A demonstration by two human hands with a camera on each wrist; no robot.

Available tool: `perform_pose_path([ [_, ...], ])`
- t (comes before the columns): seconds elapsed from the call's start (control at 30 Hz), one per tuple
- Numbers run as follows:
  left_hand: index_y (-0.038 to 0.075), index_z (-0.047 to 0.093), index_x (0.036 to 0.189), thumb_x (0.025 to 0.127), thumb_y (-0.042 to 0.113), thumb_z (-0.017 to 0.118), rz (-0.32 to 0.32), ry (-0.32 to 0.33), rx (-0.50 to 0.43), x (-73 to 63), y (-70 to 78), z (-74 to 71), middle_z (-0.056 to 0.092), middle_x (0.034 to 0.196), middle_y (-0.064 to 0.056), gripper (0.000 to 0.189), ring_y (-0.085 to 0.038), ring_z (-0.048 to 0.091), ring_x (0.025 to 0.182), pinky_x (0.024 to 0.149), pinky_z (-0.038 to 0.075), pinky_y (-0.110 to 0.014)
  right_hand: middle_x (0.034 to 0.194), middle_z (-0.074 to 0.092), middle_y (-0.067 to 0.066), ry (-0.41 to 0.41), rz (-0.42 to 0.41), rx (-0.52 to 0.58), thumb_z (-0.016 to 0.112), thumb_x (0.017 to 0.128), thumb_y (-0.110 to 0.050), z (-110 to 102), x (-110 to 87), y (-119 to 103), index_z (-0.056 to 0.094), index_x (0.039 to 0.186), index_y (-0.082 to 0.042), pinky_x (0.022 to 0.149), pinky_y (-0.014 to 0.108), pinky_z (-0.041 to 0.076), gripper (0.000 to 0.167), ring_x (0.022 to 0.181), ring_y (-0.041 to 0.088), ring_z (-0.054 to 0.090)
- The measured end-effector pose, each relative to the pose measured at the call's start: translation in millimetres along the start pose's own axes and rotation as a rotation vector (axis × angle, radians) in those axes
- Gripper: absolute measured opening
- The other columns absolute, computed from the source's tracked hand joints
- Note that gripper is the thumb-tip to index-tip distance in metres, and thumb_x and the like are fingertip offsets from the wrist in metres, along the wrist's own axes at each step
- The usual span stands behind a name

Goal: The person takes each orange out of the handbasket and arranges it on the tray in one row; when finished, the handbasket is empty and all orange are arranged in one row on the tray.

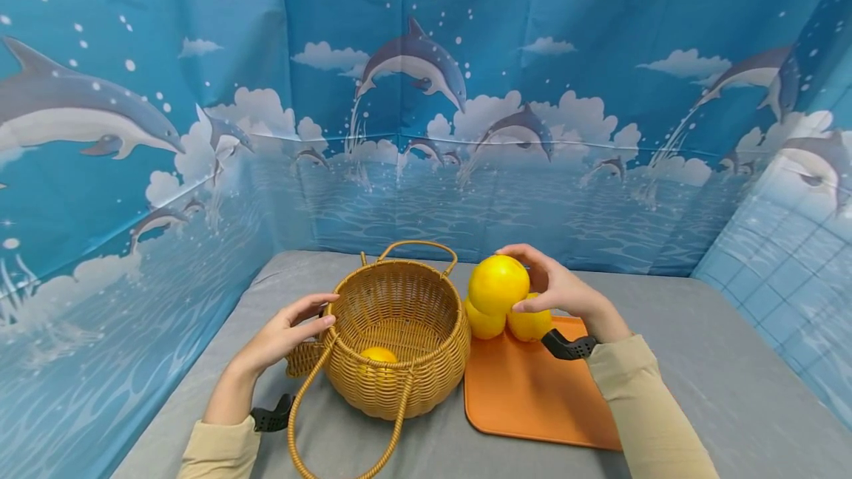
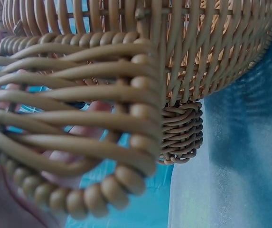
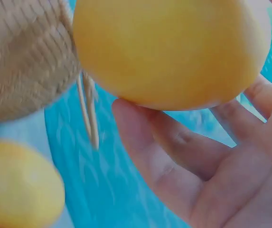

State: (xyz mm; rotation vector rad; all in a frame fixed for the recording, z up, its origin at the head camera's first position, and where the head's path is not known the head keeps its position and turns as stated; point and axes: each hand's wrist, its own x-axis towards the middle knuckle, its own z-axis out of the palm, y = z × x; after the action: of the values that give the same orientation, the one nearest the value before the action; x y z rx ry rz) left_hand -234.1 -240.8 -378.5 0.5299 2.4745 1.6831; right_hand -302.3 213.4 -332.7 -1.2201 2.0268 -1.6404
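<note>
My right hand (image 1: 566,290) holds a round, glossy yellow fruit (image 1: 498,284) by its side, fingers behind and thumb low at the front. Two more yellow fruits sit just below it at the far left of an orange tray, one on the left (image 1: 484,324) and one on the right (image 1: 531,324). To the left stands a round wicker basket (image 1: 426,386), with one yellow fruit (image 1: 379,355) on its floor. My left hand (image 1: 282,335) grips the basket's left rim. Woven wicker hides much of that hand in the left wrist view.
The orange tray (image 1: 532,405) lies right beside the basket on a grey cloth-covered table (image 1: 692,361). One basket handle (image 1: 393,442) hangs toward me, the other (image 1: 419,245) stands at the back. A small woven flap (image 1: 302,359) juts out left. A dolphin-print curtain (image 1: 413,191) surrounds the table.
</note>
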Motion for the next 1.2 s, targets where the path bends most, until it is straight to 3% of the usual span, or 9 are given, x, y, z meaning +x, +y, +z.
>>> perform_pose_path([
  [0.43, 0.014, 0.047, 0.138, 0.095, 0.028, 0.057, 0.008, -0.004, 0.007, 0.7, -2.0, 2.6, 0.042, 0.139, -0.015, 0.046, -0.035, 0.043, 0.118, 0.085, 0.047, -0.044, 0.136, 0.037, 0.001, 0.178, 0.006, 0.044, 0.052, 0.087, 0.012, -25, -92.1, 29, 0.023, 0.144, -0.002, 0.083, 0.032, 0.051, 0.066, 0.108, 0.016, 0.052],
  [0.63, 0.014, 0.047, 0.138, 0.095, 0.028, 0.057, 0.002, -0.012, 0.001, 0.7, -2.6, 2.9, 0.041, 0.140, -0.015, 0.046, -0.037, 0.042, 0.120, 0.084, 0.048, -0.042, 0.134, 0.041, -0.004, 0.298, 0.063, 0.039, 0.046, 0.089, 0.010, -29, -124.2, 44, 0.023, 0.146, -0.008, 0.082, 0.030, 0.050, 0.064, 0.102, 0.015, 0.056],
  [0.87, 0.013, 0.047, 0.138, 0.095, 0.029, 0.057, 0.007, -0.004, 0.019, 0.8, -2.3, 0.6, 0.039, 0.141, -0.015, 0.047, -0.035, 0.039, 0.124, 0.090, 0.043, -0.051, 0.131, 0.043, -0.007, 0.352, 0.143, -0.019, 0.048, 0.091, 0.007, -38, -137.4, 58, 0.025, 0.147, -0.011, 0.080, 0.029, 0.050, 0.063, 0.101, 0.014, 0.057],
  [1.07, 0.011, 0.045, 0.139, 0.096, 0.027, 0.056, 0.017, -0.008, 0.011, -0.3, -2.1, -0.1, 0.040, 0.139, -0.017, 0.047, -0.036, 0.042, 0.119, 0.087, 0.045, -0.050, 0.127, 0.042, -0.010, 0.414, 0.316, -0.085, 0.054, 0.093, -0.006, -38, -138.4, 62, 0.026, 0.147, -0.013, 0.078, 0.035, 0.049, 0.061, 0.100, 0.011, 0.054],
  [1.2, 0.011, 0.045, 0.139, 0.096, 0.027, 0.056, 0.016, -0.010, 0.013, -0.1, -2.0, -0.1, 0.040, 0.140, -0.017, 0.047, -0.035, 0.043, 0.119, 0.087, 0.045, -0.050, 0.130, 0.037, -0.004, 0.436, 0.392, -0.114, 0.056, 0.094, -0.013, -38, -140.1, 67, 0.025, 0.147, -0.012, 0.080, 0.037, 0.046, 0.061, 0.101, 0.008, 0.051],
])
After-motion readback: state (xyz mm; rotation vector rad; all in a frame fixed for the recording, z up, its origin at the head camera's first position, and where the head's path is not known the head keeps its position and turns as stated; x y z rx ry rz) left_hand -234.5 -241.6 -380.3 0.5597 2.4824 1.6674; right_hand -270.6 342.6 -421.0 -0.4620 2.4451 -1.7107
